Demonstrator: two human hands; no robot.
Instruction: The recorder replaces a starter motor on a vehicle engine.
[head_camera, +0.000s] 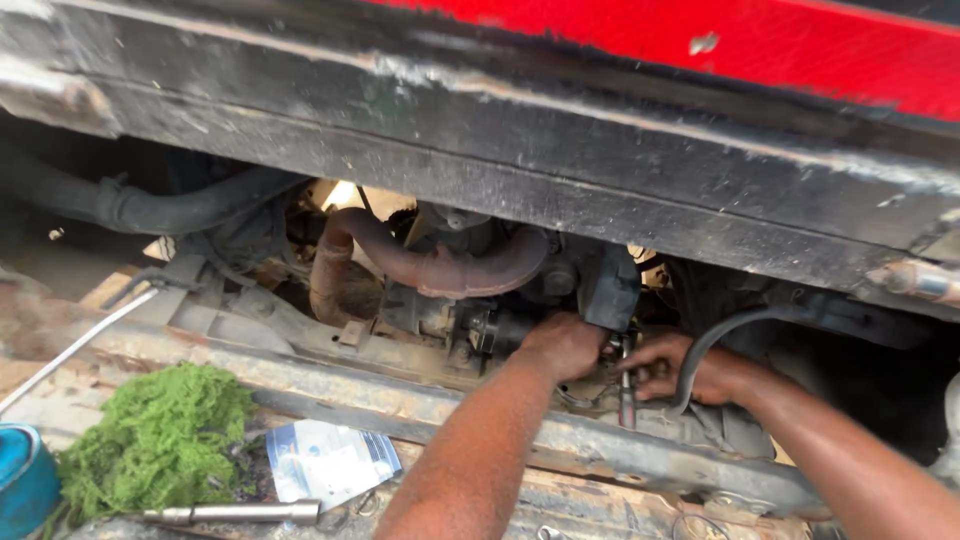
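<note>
I reach both arms into a vehicle's engine bay under a black and red body panel. My left hand (563, 343) is curled against a dark engine part (612, 285), fingers closed on something I cannot make out. My right hand (680, 368) grips a slim metal wrench (627, 385) that stands nearly upright between the two hands. A black hose (700, 350) loops over my right wrist. A rusty curved pipe (430, 268) runs just left of the hands.
A heavy black rubber hose (150, 205) crosses at the left. On the dirty frame rail (400, 400) lie a green mesh bundle (160, 435), a clear plastic packet (325, 462) and a metal socket extension (235, 514). A blue container (22, 480) sits bottom left.
</note>
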